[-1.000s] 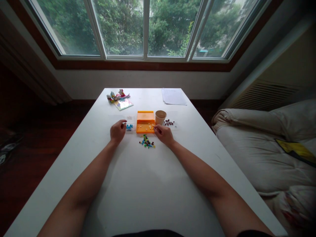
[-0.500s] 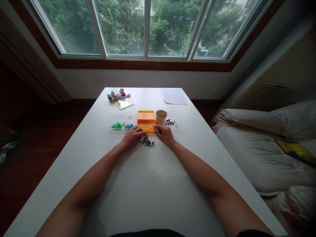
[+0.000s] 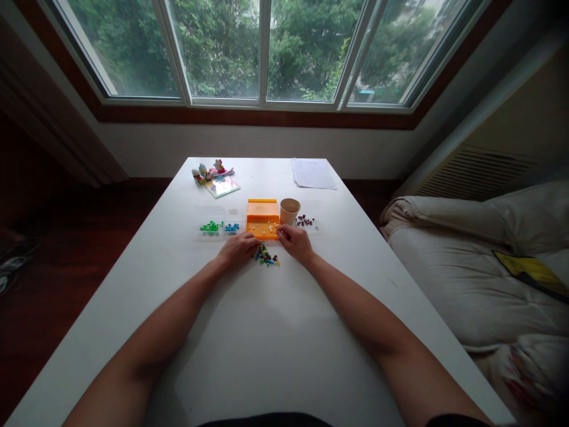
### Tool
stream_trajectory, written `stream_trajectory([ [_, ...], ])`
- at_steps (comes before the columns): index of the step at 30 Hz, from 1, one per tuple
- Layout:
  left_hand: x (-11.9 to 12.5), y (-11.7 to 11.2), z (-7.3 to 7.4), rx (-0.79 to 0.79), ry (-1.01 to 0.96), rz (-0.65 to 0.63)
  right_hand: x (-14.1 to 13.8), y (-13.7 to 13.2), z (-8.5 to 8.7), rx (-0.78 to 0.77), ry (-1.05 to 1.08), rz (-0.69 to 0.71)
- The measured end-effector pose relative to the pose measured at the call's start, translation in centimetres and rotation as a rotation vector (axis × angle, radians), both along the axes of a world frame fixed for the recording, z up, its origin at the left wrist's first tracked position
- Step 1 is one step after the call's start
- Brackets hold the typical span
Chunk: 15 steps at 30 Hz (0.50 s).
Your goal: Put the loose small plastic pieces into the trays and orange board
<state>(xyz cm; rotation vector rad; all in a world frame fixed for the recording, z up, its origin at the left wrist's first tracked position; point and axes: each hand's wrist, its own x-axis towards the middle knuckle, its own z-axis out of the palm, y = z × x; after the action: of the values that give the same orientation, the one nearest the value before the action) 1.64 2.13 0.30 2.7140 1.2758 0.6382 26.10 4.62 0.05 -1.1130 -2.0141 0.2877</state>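
Note:
A small pile of mixed coloured toy bricks [image 3: 267,255] lies on the white table in front of an orange box [image 3: 262,209] with its lid raised. My left hand [image 3: 240,248] is at the pile's left edge, fingers curled together; whatever they pinch is too small to make out. Over the box's right front corner, my right hand [image 3: 294,242] has thumb and forefinger pressed together, and anything between them is hidden. Pale small bricks [image 3: 271,226] lie inside the orange box.
Clear trays flank the box, with green bricks [image 3: 211,227] and blue bricks [image 3: 232,228] left, dark brown bricks [image 3: 304,220] right. A paper cup [image 3: 290,210] stands behind my right hand. Farther back are toy figures [image 3: 212,171], a booklet [image 3: 223,187] and paper sheets [image 3: 313,174].
My left hand has shifted slightly down, off the box's front edge and to the pile's left side. My right hand stays at the box corner, fingers still pinched.

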Motion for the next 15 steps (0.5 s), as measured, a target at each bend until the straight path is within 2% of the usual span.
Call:
stream_trajectory([
  [11, -0.27, 0.13, -0.07, -0.044, -0.065, 0.028, 0.09, 0.16, -0.09, 0.013, -0.003, -0.001],
  [15, -0.70, -0.02, 0.41, -0.047, -0.020, 0.090, 0.15, 0.17, -0.18, 0.005, -0.009, 0.001],
])
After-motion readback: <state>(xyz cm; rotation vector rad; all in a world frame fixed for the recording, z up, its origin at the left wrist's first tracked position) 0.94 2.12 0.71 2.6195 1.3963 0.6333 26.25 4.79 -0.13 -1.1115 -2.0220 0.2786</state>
